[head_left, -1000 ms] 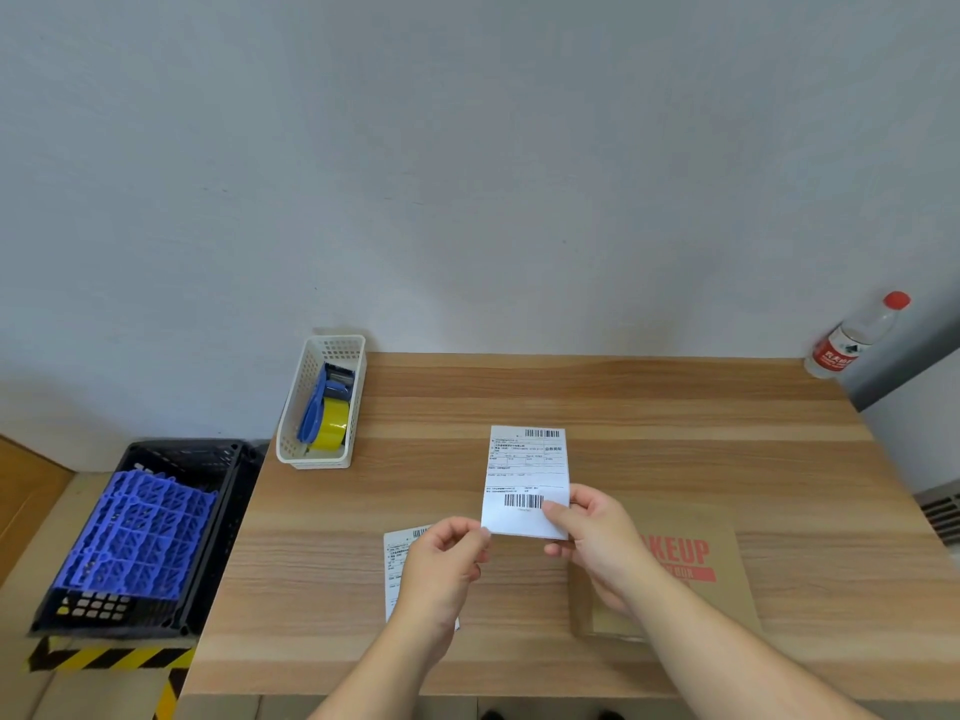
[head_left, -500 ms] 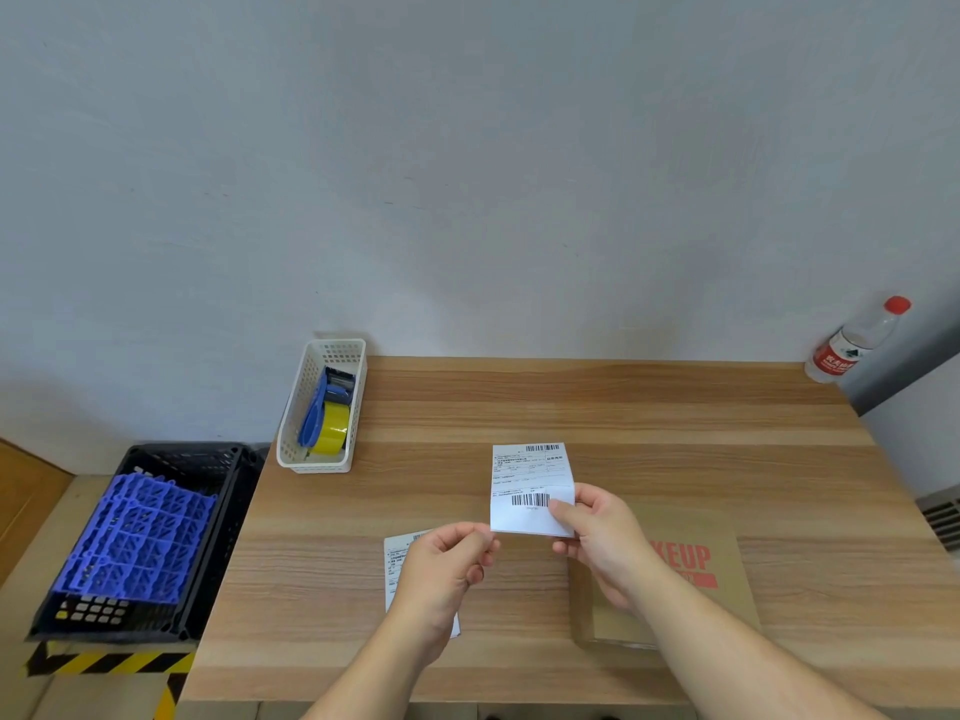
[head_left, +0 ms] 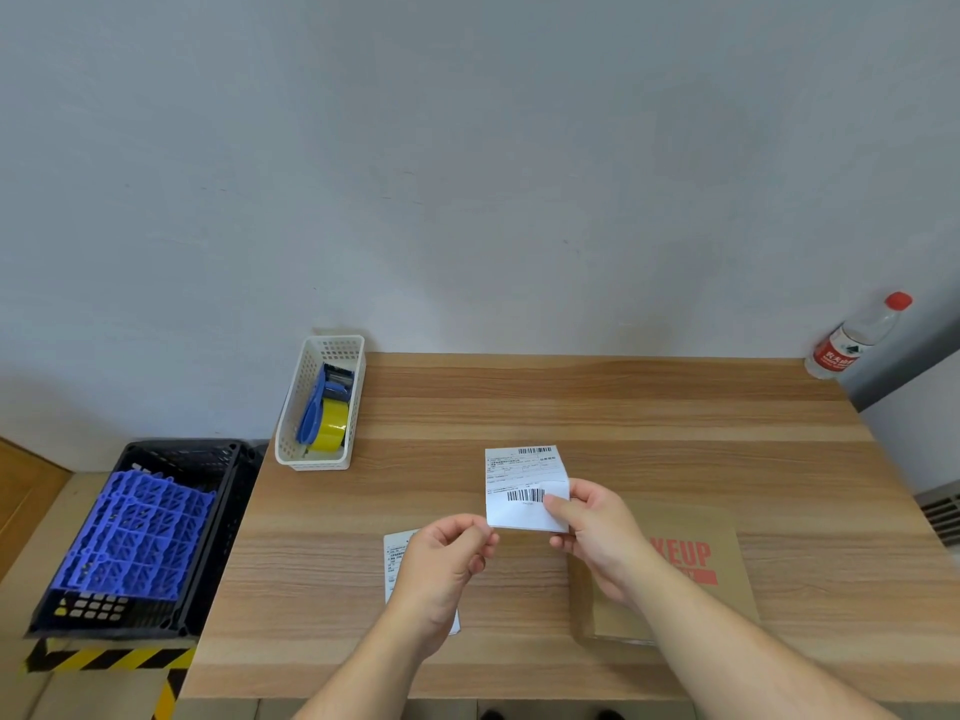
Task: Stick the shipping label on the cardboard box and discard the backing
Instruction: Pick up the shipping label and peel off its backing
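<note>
I hold a white shipping label (head_left: 522, 480) with barcodes above the middle of the wooden table (head_left: 623, 407). My right hand (head_left: 597, 532) pinches its lower right corner, where a layer looks slightly lifted. My left hand (head_left: 447, 563) pinches the lower left corner with thumb and forefinger. The flat brown cardboard box (head_left: 717, 569) with red lettering lies on the table under my right forearm. A second printed label sheet (head_left: 396, 558) lies on the table, mostly hidden under my left hand.
A white basket (head_left: 291, 433) at the table's back left holds a blue tape dispenser with a yellow roll (head_left: 330, 426). A black crate (head_left: 218, 511) with a blue plastic grid stands on the floor to the left. A red-capped bottle (head_left: 852, 337) stands at the back right.
The label has come down and folded shorter toward my hands. Its lower right corner now shows a lifted layer under my right thumb. Both hands stay on the corners.
</note>
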